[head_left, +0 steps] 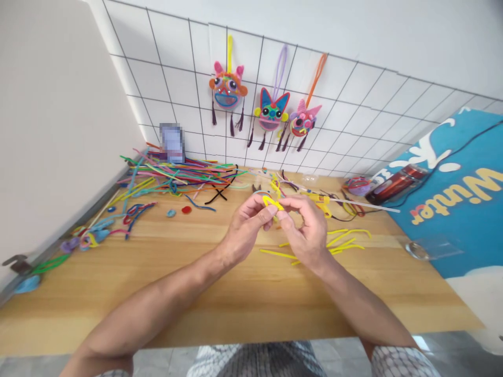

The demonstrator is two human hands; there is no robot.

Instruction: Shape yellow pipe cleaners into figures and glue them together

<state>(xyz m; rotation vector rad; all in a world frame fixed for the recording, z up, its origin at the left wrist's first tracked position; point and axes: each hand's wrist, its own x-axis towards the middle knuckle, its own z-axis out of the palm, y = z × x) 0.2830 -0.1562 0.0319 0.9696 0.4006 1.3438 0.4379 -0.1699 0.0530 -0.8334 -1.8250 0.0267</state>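
Observation:
Between my two hands, above the middle of the wooden table [220, 293], is a bent yellow pipe cleaner [270, 201]. My left hand [249, 225] pinches one side of it between thumb and fingers. The other side is pinched by my right hand [306, 225], its thumb close to the left thumb. Several loose yellow pipe cleaners [346, 243] lie on the table beside and under my right hand. Just behind the right fingers rests a yellow hot glue gun [324, 204], partly hidden, with a clear glue stick [363, 204] poking out. Black-tipped pliers [257, 188] show behind my left fingers.
A heap of coloured pipe cleaners [184, 173] spreads along the back left, near a blurred phone [172, 143]. Decorated masks [271, 111] hang on the wire grid. At right are a dark red bottle [396, 183] and a clear cup [418, 251]. A black cable crosses there.

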